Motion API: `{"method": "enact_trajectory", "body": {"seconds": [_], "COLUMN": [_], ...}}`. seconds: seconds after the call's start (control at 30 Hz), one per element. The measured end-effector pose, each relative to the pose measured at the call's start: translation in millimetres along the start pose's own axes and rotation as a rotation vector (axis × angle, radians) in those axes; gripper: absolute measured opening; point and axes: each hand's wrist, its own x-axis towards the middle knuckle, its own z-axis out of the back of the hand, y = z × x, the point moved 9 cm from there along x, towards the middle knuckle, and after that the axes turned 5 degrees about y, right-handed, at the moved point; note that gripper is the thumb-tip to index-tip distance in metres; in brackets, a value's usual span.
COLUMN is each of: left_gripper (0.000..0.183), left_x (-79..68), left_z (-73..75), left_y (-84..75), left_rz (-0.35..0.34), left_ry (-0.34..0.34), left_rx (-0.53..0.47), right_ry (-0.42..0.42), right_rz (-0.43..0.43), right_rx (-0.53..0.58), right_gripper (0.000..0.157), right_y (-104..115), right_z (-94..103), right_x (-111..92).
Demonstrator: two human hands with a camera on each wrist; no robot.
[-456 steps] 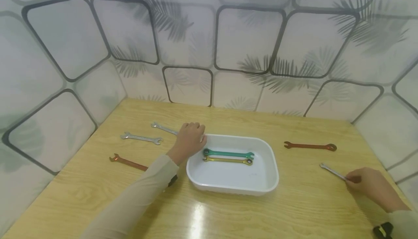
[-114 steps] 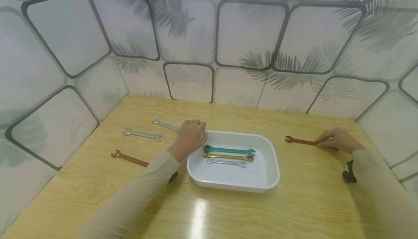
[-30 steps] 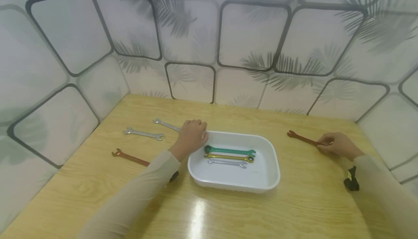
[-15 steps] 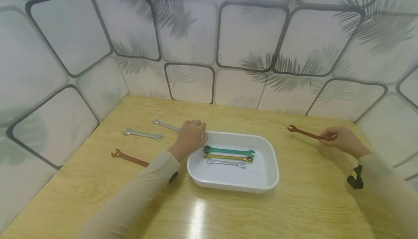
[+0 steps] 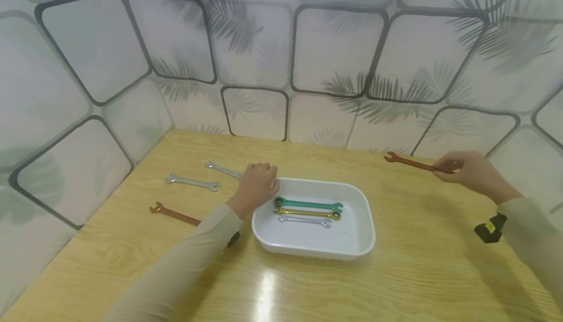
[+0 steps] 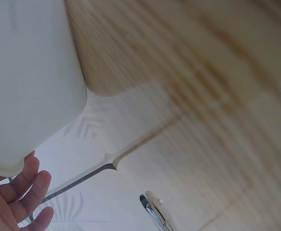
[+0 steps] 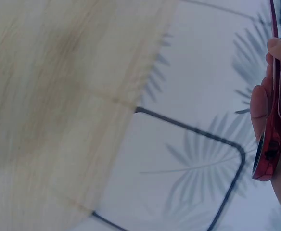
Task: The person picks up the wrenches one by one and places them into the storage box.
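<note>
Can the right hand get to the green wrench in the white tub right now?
Probably yes: nothing seems to block the right hand, and the green wrench lies uncovered in the open white tub. But the hand holds a red wrench, so it might have to put that down first.

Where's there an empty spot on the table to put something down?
The table is bare right of the white tray, below the raised red wrench, and in front of the tray, right of the left sleeve. Left of the tray it's crowded: two silver wrenches, a copper wrench and that sleeve.
</note>
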Motion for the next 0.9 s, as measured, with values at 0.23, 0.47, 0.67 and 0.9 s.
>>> {"method": "enact_trajectory", "body": {"seconds": [0.23,0.47,0.67,0.9], "left_gripper": [0.016,0.015,0.015,0.015], "left_x": [-0.3,0.5,-0.1,0.1], "left_z": [0.4,-0.9,-1.3,-1.5], "left_y": [0.0,0.8,0.8,1.4], "left_rz": [0.002,0.01,0.01,0.006], "left_ry": [0.002,0.012,0.008,0.0], "left_rx": [-0.003,-0.01,-0.012,-0.026], "right_ry": [-0.057,-0.101,-0.079,-0.054], "right_rz": [0.102,0.185,0.217,0.253], "right_rx": [-0.069,-0.028,0.034,0.101], "right_gripper": [0.013,0.017,0.015,0.018], "right_y": [43,90,122,156], "right_z": [16.1,21.9,18.9,14.5], "right_x": [-1,-1,0,0]}}
